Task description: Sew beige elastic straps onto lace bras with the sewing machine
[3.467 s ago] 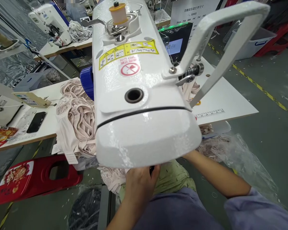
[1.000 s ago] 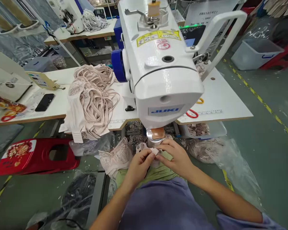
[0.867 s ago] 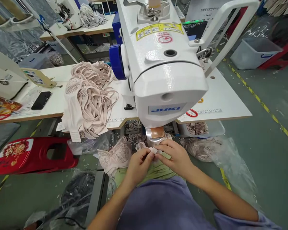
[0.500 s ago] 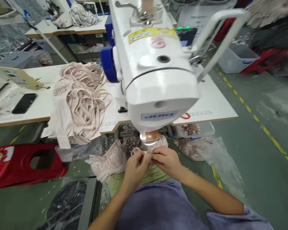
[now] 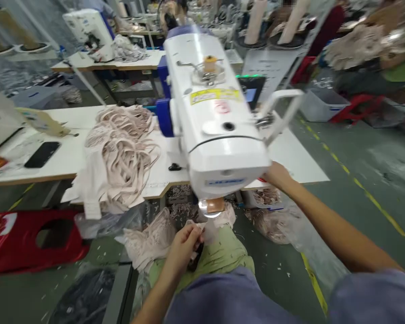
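Note:
Below the needle end of a white sewing machine (image 5: 222, 153), my left hand (image 5: 184, 243) pinches the edge of a pale pink lace bra (image 5: 151, 236). One cup of the bra hangs to the left of that hand, and more of its fabric lies right of it, under the machine. My right hand (image 5: 275, 174) reaches up to the right side of the machine head, over the table. Its fingers are hidden behind the machine head, so whatever they touch does not show.
A heap of pale pink bras with straps (image 5: 121, 157) lies left of the machine. Further left are a black phone (image 5: 42, 154) and a red stool (image 5: 60, 234). A clear bin (image 5: 266, 198) of small pieces and a plastic bag (image 5: 310, 243) sit below the table's right side.
My right hand has left the bra beside my left hand and moved up and right to the machine head. My left hand keeps its pinch. The camera view has tilted upward.

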The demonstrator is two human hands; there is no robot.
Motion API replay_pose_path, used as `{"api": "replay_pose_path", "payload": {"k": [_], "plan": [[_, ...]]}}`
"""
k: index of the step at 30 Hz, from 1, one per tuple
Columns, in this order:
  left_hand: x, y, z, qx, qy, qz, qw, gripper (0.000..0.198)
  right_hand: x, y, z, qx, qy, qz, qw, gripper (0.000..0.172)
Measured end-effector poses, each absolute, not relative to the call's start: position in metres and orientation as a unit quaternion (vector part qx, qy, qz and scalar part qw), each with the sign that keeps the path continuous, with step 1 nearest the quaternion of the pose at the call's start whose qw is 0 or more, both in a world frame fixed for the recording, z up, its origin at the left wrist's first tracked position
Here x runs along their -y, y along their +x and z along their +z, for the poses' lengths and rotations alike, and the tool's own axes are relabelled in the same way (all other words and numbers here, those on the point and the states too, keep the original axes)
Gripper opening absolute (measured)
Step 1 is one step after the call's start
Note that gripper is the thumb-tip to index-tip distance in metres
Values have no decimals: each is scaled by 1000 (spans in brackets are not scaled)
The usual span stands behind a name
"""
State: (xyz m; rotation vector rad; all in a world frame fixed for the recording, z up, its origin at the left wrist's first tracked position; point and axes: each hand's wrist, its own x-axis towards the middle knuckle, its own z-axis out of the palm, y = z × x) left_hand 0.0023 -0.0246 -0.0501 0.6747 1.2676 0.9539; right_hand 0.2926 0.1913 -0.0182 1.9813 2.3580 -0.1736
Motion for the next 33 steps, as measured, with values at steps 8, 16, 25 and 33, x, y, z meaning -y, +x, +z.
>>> {"api": "replay_pose_path", "payload": {"k": [8, 16, 25, 33], "plan": [[22, 1, -47, -557, 223, 454, 658, 46, -59, 300, -17, -750, 626, -172, -130, 21], [17, 5, -43, -563, 248, 443, 653, 49, 12, 237, -31, -816, 470, -303, -150, 29], [19, 5, -47, -578, 305, 424, 627, 29, 1, 222, -39, -817, 457, -324, -134, 25], [21, -7, -50, -555, 269, 427, 661, 32, 7, 243, -36, -738, 524, -402, -140, 21]]}}
